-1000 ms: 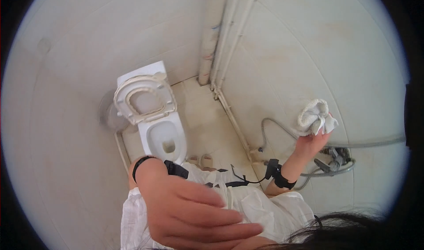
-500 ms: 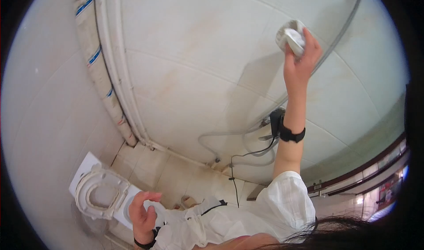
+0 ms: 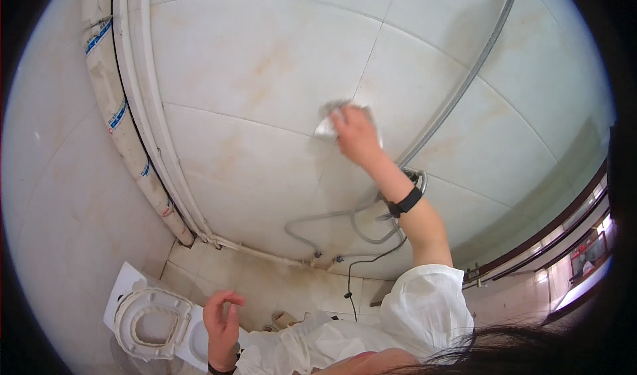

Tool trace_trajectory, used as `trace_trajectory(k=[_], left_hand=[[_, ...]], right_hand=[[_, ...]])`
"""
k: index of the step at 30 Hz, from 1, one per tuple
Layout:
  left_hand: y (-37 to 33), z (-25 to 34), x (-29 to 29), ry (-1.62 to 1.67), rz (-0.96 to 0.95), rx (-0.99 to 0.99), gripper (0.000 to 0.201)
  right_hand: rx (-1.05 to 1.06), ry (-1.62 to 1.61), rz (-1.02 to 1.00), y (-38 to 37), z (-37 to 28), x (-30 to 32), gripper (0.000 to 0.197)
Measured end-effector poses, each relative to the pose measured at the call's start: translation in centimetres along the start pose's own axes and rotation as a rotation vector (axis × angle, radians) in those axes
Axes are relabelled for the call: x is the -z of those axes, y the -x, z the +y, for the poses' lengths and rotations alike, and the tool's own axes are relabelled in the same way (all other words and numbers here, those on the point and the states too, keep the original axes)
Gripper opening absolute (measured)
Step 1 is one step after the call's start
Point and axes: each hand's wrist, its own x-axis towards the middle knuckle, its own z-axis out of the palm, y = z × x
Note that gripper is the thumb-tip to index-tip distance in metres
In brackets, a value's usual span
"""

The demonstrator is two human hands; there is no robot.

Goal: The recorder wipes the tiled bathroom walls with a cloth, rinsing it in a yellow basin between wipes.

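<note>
- We see our right hand (image 3: 357,135) reaching up to the tiled wall (image 3: 265,63), its grip bunched on a white cloth (image 3: 325,128).
- The cloth lies against the wall under our fingers, near a joint between tiles; its edges are blurred.
- Our left hand (image 3: 222,318) hangs low beside the toilet (image 3: 184,328); its grip is loosely spread, fingers bent and thumb apart.
- We wear a black band (image 3: 405,204) on the right wrist.
- A grey hose (image 3: 468,86) slants down the wall to behind our right forearm, with loops below.
- Left of the cloth, well apart, we see a thick pipe (image 3: 133,133) beside two thinner white ones.
</note>
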Motion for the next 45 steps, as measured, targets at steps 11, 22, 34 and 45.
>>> trace_trajectory(k=[11, 22, 34, 45], left_hand=[[1.7, 0.9, 1.3, 0.008, 0.145, 0.070, 0.019], [1.8, 0.7, 1.9, -0.008, 0.166, 0.131, 0.015], [0.9, 0.2, 1.5, 0.026, 0.058, 0.084, 0.016], [0.6, 0.0, 1.4, 0.002, 0.064, 0.091, 0.018]], right_hand=[[-0.092, 0.150, 0.205, -6.8, 4.3, 6.2, 0.037], [-0.632, -1.848, 0.121, -4.4, -3.5, 10.3, 0.040], [-0.485, -1.875, 0.377, -2.9, -1.8, 12.2, 0.052], [-0.276, 0.363, 0.226, -6.6, 5.9, 9.9, 0.053]])
